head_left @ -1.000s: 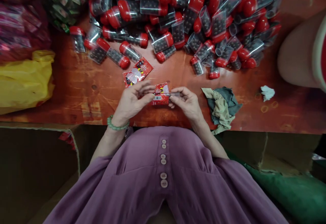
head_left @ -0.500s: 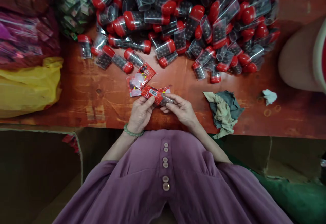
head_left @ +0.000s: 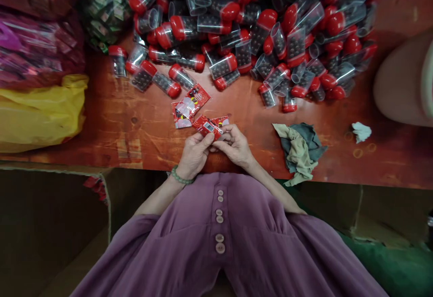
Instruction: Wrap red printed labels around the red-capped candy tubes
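Between my two hands is a red printed sleeve [head_left: 204, 125] with a white barcode, held just above the table's near edge. My left hand [head_left: 193, 156] pinches its near left side between thumb and fingers. Closed at its right end is my right hand [head_left: 237, 147], whose fingertips nearly meet the left ones. What lies inside the sleeve is mostly hidden. Flat beyond the hands are more red printed sleeves [head_left: 200, 98], one partly behind the held one. Clear tubes [head_left: 223, 66] with red caps and dark balls inside are piled farther back.
Bulging plastic bags, one yellow [head_left: 40, 112], line the left side. At the right lie crumpled cloths [head_left: 299, 150], a white scrap [head_left: 361, 132] and thin rings [head_left: 357, 153]. A large pale bucket [head_left: 399, 80] stands at the far right. Below the table is an open cardboard box [head_left: 110, 207].
A clear piece with dark balls showed at the sleeve's right end; now much less of it shows. My hands have drawn closer together, the left moving rightward.
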